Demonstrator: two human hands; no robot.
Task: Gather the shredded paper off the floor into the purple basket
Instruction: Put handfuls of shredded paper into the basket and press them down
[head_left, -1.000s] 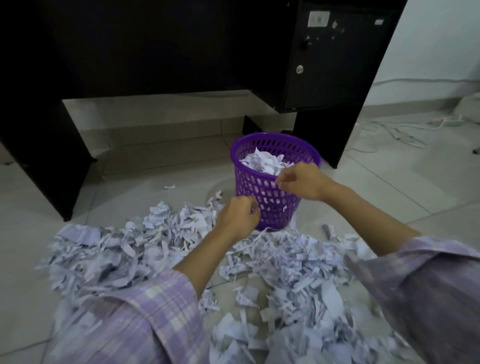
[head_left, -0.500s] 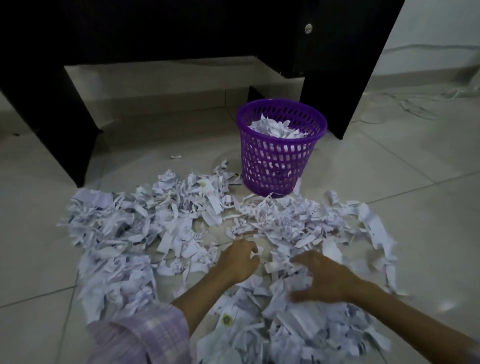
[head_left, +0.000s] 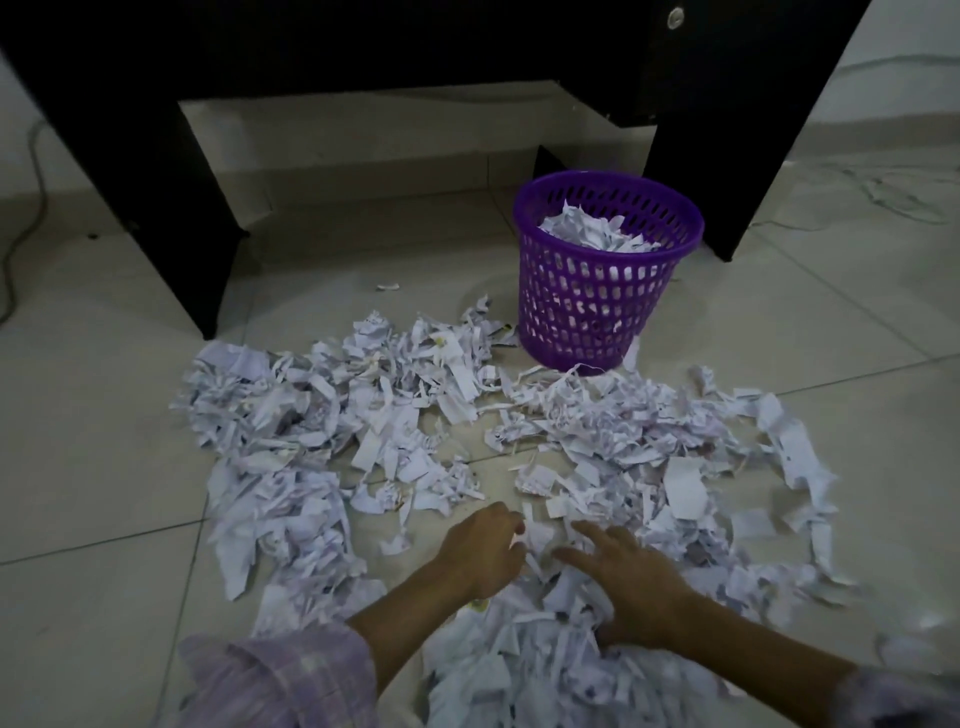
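Shredded white paper (head_left: 363, 410) lies spread in a wide, loose heap across the tiled floor. The purple basket (head_left: 587, 317) stands upright at the heap's far edge and is partly filled with paper scraps (head_left: 592, 231). My left hand (head_left: 483, 553) is low at the near part of the heap, its fingers curled round a few scraps. My right hand (head_left: 631, 584) lies just beside it on the pile, fingers spread and pressing flat on the shreds. Both hands are well short of the basket.
A black desk stands over the far floor, with one panel leg (head_left: 156, 208) at the left and a cabinet leg (head_left: 727, 135) right behind the basket. Loose cables (head_left: 909, 205) trail on the floor at far right. One stray scrap (head_left: 388, 286) lies apart.
Both hands have come back from the basket's rim down to the near part of the floor heap. My view has tilted down with them.
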